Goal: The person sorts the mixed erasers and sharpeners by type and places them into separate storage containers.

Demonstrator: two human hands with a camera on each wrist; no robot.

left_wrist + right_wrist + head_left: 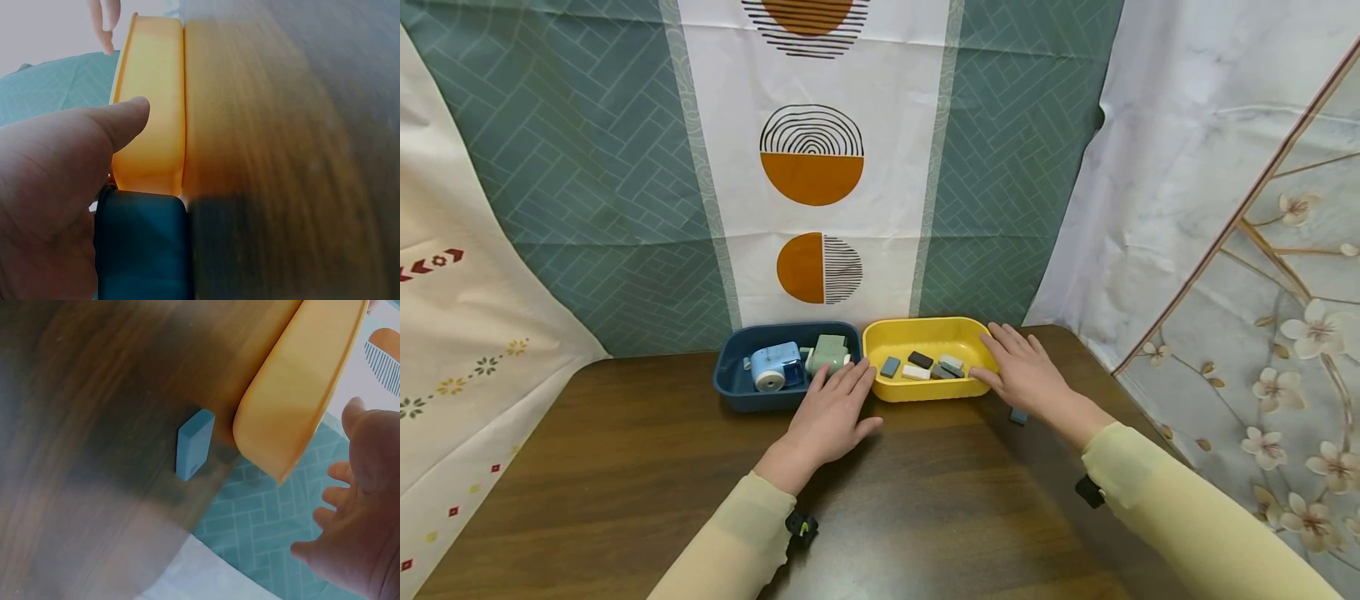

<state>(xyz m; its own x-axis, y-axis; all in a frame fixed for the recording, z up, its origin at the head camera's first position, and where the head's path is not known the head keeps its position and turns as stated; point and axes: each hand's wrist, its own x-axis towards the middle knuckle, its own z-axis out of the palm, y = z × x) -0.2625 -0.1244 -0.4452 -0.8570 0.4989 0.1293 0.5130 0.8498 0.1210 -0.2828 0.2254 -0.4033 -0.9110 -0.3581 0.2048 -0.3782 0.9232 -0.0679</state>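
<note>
A yellow tray [931,391] holds several small eraser-like blocks [915,372] in white, black and grey-blue. To its left stands a dark blue tray [751,402] with a light blue pencil sharpener [775,365] and a green one [827,353]. My left hand [829,419] hovers palm down with straight fingers over the place where the trays meet; its thumb [128,122] overlaps the yellow wall in the left wrist view. Fingers spread, my right hand [1026,375] is at the yellow tray's right end. Below it, a grey-blue block [195,444] lies on the table.
The brown wooden table [625,483] carries both trays at its back edge. Behind them hangs a green and white patterned cloth [887,275]. A floral cloth [1247,350] closes off the right side, and a cream one [467,333] hangs at left.
</note>
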